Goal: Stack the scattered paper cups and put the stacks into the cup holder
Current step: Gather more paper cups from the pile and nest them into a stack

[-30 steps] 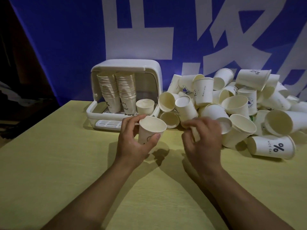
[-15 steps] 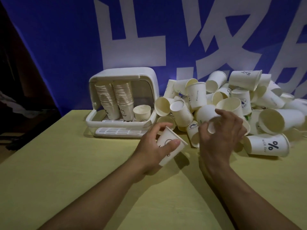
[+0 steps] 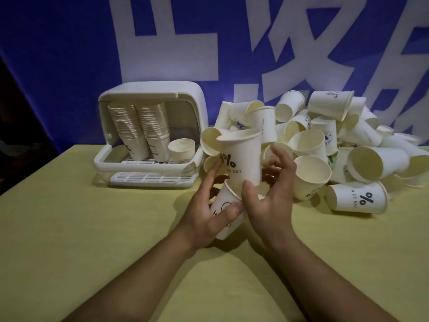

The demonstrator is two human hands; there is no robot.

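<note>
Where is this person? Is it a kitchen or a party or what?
Probably a work or display table indoors, not a kitchen. A big blue banner with white letters hangs behind a plain yellow-green table, which holds a heap of white paper cups and a white plastic cup holder.

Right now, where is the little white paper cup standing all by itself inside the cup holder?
In the head view, the lone white paper cup stands upright in the white plastic cup holder, just right of the two tall stacks.
</note>
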